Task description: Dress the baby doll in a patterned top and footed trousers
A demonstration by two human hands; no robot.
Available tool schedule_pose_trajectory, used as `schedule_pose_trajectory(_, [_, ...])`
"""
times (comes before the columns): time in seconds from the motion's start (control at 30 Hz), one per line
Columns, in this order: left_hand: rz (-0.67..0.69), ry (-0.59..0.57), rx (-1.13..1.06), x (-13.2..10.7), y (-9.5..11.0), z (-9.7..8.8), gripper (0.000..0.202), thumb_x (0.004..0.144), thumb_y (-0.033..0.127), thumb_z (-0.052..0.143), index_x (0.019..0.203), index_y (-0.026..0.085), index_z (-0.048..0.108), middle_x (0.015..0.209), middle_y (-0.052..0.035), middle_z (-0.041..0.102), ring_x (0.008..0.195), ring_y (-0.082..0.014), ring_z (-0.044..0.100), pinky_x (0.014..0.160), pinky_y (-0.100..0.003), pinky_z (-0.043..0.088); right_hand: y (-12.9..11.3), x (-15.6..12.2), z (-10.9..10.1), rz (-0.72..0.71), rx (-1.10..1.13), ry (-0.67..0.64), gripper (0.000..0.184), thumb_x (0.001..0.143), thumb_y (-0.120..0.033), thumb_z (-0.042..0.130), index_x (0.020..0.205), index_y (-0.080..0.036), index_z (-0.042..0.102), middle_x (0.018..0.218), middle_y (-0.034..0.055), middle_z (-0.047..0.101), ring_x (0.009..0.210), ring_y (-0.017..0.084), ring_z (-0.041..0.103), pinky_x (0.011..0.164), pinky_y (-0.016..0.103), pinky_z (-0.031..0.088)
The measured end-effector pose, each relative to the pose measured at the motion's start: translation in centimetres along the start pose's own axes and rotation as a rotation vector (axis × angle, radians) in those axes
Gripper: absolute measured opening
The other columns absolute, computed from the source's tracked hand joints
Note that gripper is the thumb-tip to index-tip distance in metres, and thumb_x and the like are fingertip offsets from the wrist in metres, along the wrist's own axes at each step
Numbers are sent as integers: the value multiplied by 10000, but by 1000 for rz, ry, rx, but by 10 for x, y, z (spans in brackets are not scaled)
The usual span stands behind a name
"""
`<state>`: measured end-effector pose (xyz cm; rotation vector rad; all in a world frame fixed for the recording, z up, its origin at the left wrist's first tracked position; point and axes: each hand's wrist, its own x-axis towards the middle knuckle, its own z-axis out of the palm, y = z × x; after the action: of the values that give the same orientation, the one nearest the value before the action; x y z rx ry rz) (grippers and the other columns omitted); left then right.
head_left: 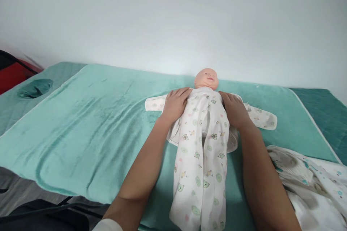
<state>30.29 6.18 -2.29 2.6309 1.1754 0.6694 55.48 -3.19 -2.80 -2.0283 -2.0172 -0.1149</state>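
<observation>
A baby doll (206,78) lies on its back on a teal blanket (89,122), head toward the wall. It wears a white printed top with sleeves spread sideways. White printed trousers (202,158) lie over its body, waist up near the chest. My left hand (175,104) rests on the doll's right shoulder at the waistband, fingers curled onto the cloth. My right hand (235,110) presses the other side in the same way. Both forearms reach in from the bottom edge.
A crumpled pile of white printed baby clothes (311,184) lies at the lower right. The padded table (322,110) under the blanket has a face hole (35,88) at the left. A white wall stands behind; red and black objects (11,74) sit far left.
</observation>
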Motion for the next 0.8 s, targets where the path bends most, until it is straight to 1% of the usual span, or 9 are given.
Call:
schedule_pose_trajectory(0.17, [-69, 16, 61, 4, -4, 1, 520, 939, 140, 410, 1408, 322, 540, 1411, -18, 613, 1267, -236, 558, 1081, -413, 406, 6, 2, 3, 134, -106, -5, 383, 910, -191, 408, 1263, -170, 553, 1130, 150, 667, 1072, 316, 588, 933, 445, 404])
schedule_pose_trajectory(0.23, [-144, 46, 93, 4, -9, 1, 490, 944, 145, 402, 1364, 321, 582, 1341, -36, 654, 1205, -251, 595, 1038, -414, 430, 10, 3, 3, 203, -105, -7, 317, 894, -226, 446, 1173, -183, 591, 1101, 139, 673, 1042, 309, 598, 915, 439, 407])
schedule_pose_trajectory(0.33, [-308, 72, 103, 3, -19, 1, 439, 955, 166, 388, 1285, 301, 644, 1254, -56, 689, 1118, -266, 640, 945, -405, 478, 14, 3, 2, 271, -83, -15, 286, 868, -304, 507, 1110, -195, 614, 1118, 134, 673, 1038, 321, 602, 885, 445, 426])
schedule_pose_trajectory(0.4, [-351, 77, 93, 3, -24, 1, 437, 946, 153, 390, 1263, 287, 660, 1238, -61, 693, 1100, -269, 646, 926, -402, 490, 14, 2, 1, 279, -85, -24, 287, 867, -317, 511, 1099, -192, 623, 1120, 141, 673, 1038, 330, 602, 884, 458, 436])
schedule_pose_trajectory(0.47, [-279, 104, 80, 3, -23, 0, 492, 906, 83, 385, 1283, 259, 647, 1269, -67, 678, 1162, -263, 614, 986, -399, 476, 12, 2, 2, 264, -103, -17, 298, 882, -289, 487, 1128, -188, 621, 1134, 147, 670, 1058, 336, 596, 926, 487, 432])
schedule_pose_trajectory(0.53, [-135, 136, 30, 3, -17, -1, 571, 856, 17, 371, 1330, 227, 609, 1342, -68, 637, 1258, -235, 555, 1073, -375, 439, 7, 1, 2, 217, -125, 20, 343, 902, -243, 451, 1210, -191, 592, 1186, 144, 658, 1112, 337, 576, 1019, 533, 387])
schedule_pose_trajectory(0.63, [46, 80, -68, 3, -6, -2, 616, 869, 19, 352, 1414, 249, 523, 1432, -37, 580, 1316, -187, 517, 1179, -367, 359, 1, 1, 2, 73, -120, 76, 438, 932, -189, 396, 1358, -201, 496, 1290, 132, 617, 1197, 313, 532, 1131, 544, 290])
schedule_pose_trajectory(0.7, [54, 8, -73, 3, -3, -3, 619, 892, 44, 345, 1456, 267, 467, 1461, -31, 560, 1327, -191, 516, 1214, -408, 315, 0, 2, 1, 12, -83, 70, 474, 934, -170, 384, 1402, -192, 455, 1314, 135, 601, 1203, 299, 527, 1111, 490, 335])
schedule_pose_trajectory(0.8, [-19, -55, -27, 2, -5, -2, 653, 868, 49, 376, 1488, 249, 412, 1488, -55, 535, 1365, -218, 486, 1225, -462, 286, 1, 3, 0, 66, -81, 24, 458, 915, -153, 387, 1360, -166, 495, 1226, 153, 636, 1122, 312, 564, 996, 453, 421])
